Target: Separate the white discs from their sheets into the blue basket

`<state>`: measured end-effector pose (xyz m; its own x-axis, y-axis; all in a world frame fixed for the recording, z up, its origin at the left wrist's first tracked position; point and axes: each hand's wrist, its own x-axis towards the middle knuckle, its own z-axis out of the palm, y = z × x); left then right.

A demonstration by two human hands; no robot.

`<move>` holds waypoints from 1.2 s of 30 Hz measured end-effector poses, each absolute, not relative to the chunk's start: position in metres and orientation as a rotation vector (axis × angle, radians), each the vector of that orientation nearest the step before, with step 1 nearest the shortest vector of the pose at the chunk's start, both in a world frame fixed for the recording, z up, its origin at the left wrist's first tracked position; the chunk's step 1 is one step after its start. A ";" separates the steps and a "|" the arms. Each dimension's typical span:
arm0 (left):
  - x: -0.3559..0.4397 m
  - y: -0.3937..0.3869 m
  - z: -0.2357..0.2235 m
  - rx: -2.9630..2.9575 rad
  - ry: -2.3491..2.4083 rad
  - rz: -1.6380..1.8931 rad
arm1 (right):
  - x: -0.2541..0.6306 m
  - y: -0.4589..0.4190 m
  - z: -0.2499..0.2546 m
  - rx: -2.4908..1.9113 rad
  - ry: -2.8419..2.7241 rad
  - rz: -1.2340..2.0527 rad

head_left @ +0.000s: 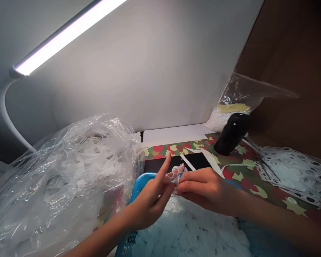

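Observation:
A small white sheet with round holes (173, 174), bent or crumpled, is between my hands above a blue plastic basket (139, 184). My left hand (152, 203) grips the piece between its fingers, with one digit pointing up. From the other side, my right hand (202, 185) pinches the same piece with its fingertips. Below both hands, the basket holds a heap of small flat white pieces (192, 228), which look like discs. The exact contact of the fingertips is partly hidden.
On the left bulges a large clear plastic bag (69, 178) of white pieces. Holed white sheets (299, 175) lie piled at right on a patterned cloth (256, 185). Behind stand a black cylindrical object (231, 134) and another clear bag (219, 116). A lamp (69, 37) shines overhead.

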<state>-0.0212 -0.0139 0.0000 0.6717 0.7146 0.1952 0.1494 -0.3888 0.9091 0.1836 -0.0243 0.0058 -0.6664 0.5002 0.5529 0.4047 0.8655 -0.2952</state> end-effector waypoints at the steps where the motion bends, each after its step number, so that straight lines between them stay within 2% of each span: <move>1: -0.021 -0.013 0.000 1.880 0.702 0.755 | 0.184 -0.025 0.006 -0.610 -2.417 0.150; 6: -0.021 -0.010 0.001 1.708 0.760 0.842 | 0.183 -0.027 0.012 -0.469 -2.547 0.203; 13: -0.019 -0.009 0.001 1.524 0.719 0.873 | 0.183 -0.030 0.016 -0.293 -2.666 0.826; 16: -0.019 -0.002 0.002 1.375 0.704 0.931 | 0.182 -0.036 0.011 -0.214 -2.704 0.945; 21: -0.021 0.003 0.004 1.308 0.667 0.937 | 0.180 -0.036 0.009 -0.401 -2.606 0.801; 26: -0.019 0.001 0.005 1.334 0.694 0.960 | 0.181 -0.025 0.011 -0.733 -2.250 0.494; 36: -0.021 -0.003 0.000 1.445 0.724 0.883 | 0.183 -0.019 0.005 -0.777 -2.211 0.325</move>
